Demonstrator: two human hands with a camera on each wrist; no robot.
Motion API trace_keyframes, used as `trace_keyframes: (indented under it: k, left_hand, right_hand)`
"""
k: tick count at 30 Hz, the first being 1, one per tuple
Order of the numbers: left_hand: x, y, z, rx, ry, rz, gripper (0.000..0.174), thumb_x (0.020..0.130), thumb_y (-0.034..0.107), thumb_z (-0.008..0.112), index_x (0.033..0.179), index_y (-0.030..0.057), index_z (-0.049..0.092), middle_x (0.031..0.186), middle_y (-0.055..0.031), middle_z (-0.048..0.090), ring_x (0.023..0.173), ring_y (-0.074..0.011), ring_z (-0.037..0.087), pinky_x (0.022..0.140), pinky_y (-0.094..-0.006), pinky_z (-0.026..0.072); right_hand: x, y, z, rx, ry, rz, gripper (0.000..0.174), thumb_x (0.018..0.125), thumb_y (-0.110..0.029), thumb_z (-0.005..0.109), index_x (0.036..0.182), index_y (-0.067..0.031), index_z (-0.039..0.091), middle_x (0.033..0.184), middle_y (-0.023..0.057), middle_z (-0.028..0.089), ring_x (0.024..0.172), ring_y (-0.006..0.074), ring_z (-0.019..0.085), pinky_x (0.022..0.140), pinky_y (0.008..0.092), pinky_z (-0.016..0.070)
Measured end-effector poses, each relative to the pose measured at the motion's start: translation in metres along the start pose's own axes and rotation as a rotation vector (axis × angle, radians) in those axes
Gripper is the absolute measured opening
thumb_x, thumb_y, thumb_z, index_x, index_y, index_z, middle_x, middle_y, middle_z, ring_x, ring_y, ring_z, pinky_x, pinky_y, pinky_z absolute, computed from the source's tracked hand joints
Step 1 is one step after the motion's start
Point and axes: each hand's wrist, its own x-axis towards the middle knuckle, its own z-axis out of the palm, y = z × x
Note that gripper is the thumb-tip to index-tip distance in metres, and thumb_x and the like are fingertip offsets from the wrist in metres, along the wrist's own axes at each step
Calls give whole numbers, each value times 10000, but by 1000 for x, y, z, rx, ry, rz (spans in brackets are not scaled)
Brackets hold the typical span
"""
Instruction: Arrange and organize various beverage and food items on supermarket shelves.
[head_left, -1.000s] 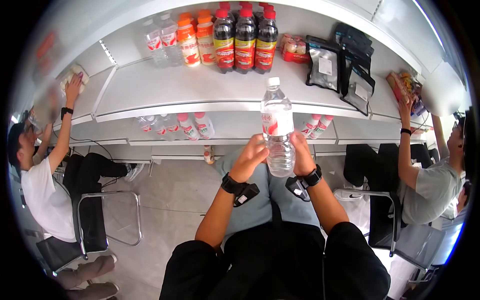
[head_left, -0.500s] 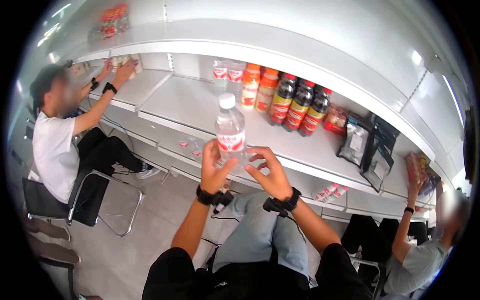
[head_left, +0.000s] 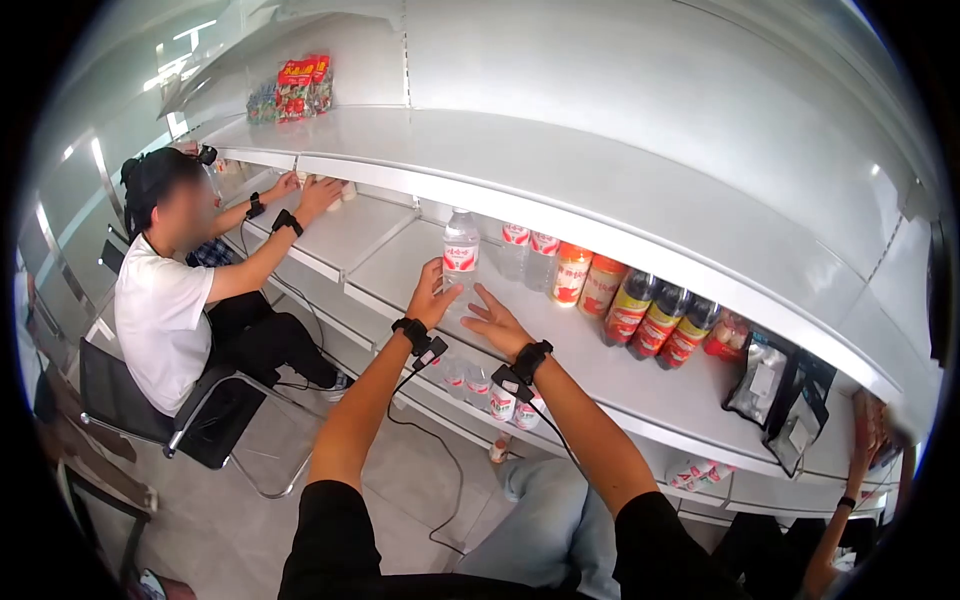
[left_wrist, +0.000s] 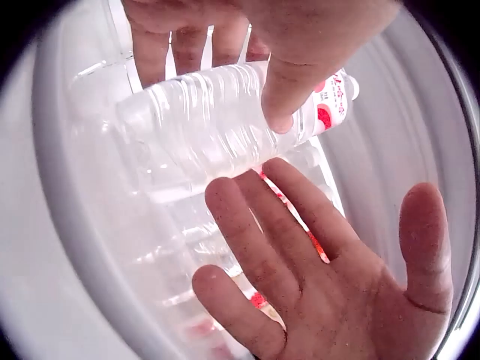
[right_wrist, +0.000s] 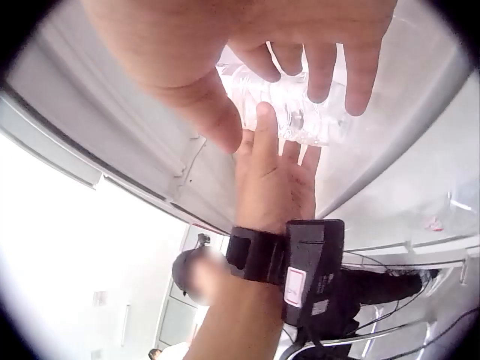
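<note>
A clear water bottle (head_left: pixel 460 252) with a white cap and a red-and-white label stands upright over the left part of the middle shelf (head_left: pixel 400 262). My left hand (head_left: pixel 432 298) holds its lower half, thumb on one side and fingers on the other, as the left wrist view shows on the bottle (left_wrist: pixel 210 120). Just right of it is my right hand (head_left: pixel 502 325), fingers spread and apart from the bottle in the left wrist view. Two similar water bottles (head_left: pixel 528 250) stand further right on this shelf.
Right of these come orange-capped bottles (head_left: pixel 585 280), dark soda bottles (head_left: pixel 660 318) and black pouches (head_left: pixel 785 395). The upper shelf's edge (head_left: pixel 480 195) overhangs this row. A seated person (head_left: pixel 170 290) reaches into the shelves at left; another person's arm (head_left: pixel 850 490) is at right.
The bottle has gone from in front of my body forward to the shelf. My right hand has let go of it, while the left keeps hold. The head view has turned left.
</note>
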Motion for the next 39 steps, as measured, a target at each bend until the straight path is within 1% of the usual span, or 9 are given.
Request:
trace_keyframes:
  k: [5,8,14,15,19,23,29,33,39]
  left_hand:
    - [30,-42,-11,27,-48,31,686,874,32,678,1425,50,269,1380,-144,474,1260,-213,470,1073,-379,354]
    - [38,-52,-3,-158,-66,-47,652,881,29,665,1427,50,310,1336,-125,514,1230,-203,495,1027,-360,409]
    - [77,-65,15,-239,-44,-271,668,877,81,675,1461,50,352,1315,-139,564,1208,-207,530,1020,-338,425]
    - [85,-66,17,-226,-58,-269,668,878,97,679,1463,56,360,1305,-138,577,1195,-203,541,1012,-333,431]
    - [120,-96,36,-119,-31,-206,627,883,170,680,1440,62,413,1260,-126,620,1137,-187,583,988,-314,445]
    - [148,-109,52,39,-9,-198,614,892,209,660,1443,94,416,1255,-118,629,1120,-200,602,977,-321,449]
    - [148,-61,48,179,-56,-373,625,893,232,634,1460,124,393,1348,-156,562,1208,-260,562,1012,-359,432]
    - [156,-107,57,102,83,-283,728,869,271,666,1466,28,326,1431,-251,441,1272,-349,498,1059,-382,403]
    - [137,-144,60,83,70,-277,872,838,263,722,1510,78,197,1471,-242,377,1336,-332,423,1094,-396,364]
  right_hand:
    - [32,13,-12,-96,60,-23,932,871,-192,709,1523,24,79,1581,196,169,1417,323,307,1133,360,320]
    - [41,37,-23,-98,80,-28,905,880,-172,689,1525,19,84,1575,199,188,1412,326,315,1087,357,387]
    - [49,28,-30,98,158,124,806,911,-96,622,1533,-18,116,1317,274,499,1221,263,525,966,331,504]
    - [53,35,-31,96,167,125,751,921,-107,608,1525,-16,172,1206,224,572,1113,230,578,851,313,545]
    - [52,28,-27,16,211,161,652,923,-114,599,1494,-26,295,1071,127,606,875,147,587,653,266,519]
    - [50,28,-24,28,260,124,569,926,-96,571,1456,-41,370,978,91,600,825,124,569,589,253,489]
    - [48,31,-27,110,285,125,554,931,-108,573,1448,-56,381,935,76,582,819,124,567,587,252,490]
    - [47,31,-28,105,308,119,564,934,-111,568,1459,-90,365,860,74,592,708,124,556,571,250,482]
    - [29,49,-25,161,385,46,573,936,-96,554,1466,-146,342,827,76,599,671,125,553,550,258,477]
